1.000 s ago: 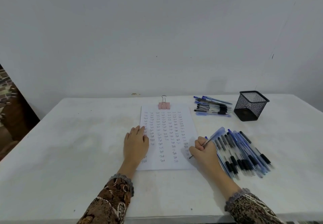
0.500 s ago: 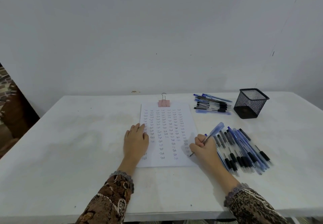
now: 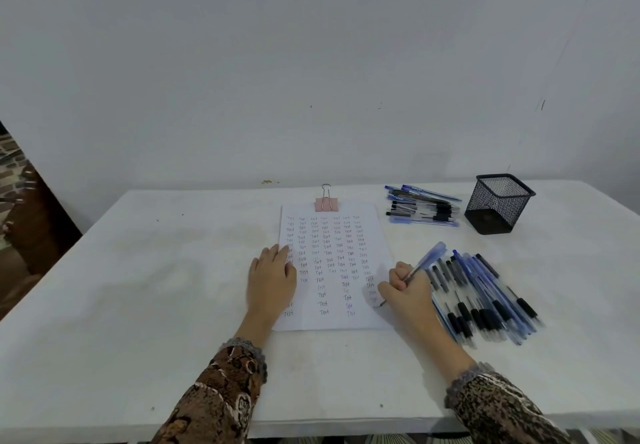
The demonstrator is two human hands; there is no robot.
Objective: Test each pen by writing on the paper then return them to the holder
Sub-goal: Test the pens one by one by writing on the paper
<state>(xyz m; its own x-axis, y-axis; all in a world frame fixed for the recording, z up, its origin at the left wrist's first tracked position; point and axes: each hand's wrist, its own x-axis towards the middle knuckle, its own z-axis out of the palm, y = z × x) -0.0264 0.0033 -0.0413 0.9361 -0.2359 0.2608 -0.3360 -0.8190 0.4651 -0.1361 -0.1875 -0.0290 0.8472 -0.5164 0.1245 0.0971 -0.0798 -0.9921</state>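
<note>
A white paper (image 3: 334, 236) covered in rows of small handwritten words lies in the middle of the table. My left hand (image 3: 272, 279) rests flat on its left edge. My right hand (image 3: 407, 291) grips a blue pen (image 3: 424, 263), its tip touching the paper's lower right margin and its cap end pointing up and right. A black mesh pen holder (image 3: 497, 203) stands at the back right; I cannot see any pens in it. Several pens (image 3: 485, 300) lie spread to the right of my right hand. Another pile of pens (image 3: 420, 206) sits left of the holder.
A pink binder clip (image 3: 326, 201) holds the paper's top edge. The white table (image 3: 156, 288) meets a plain wall at the back. A dark patterned object (image 3: 20, 208) stands off the table's left side.
My right hand has shifted the pen slightly down the paper's right margin while writing. My left hand has stayed flat on the paper.
</note>
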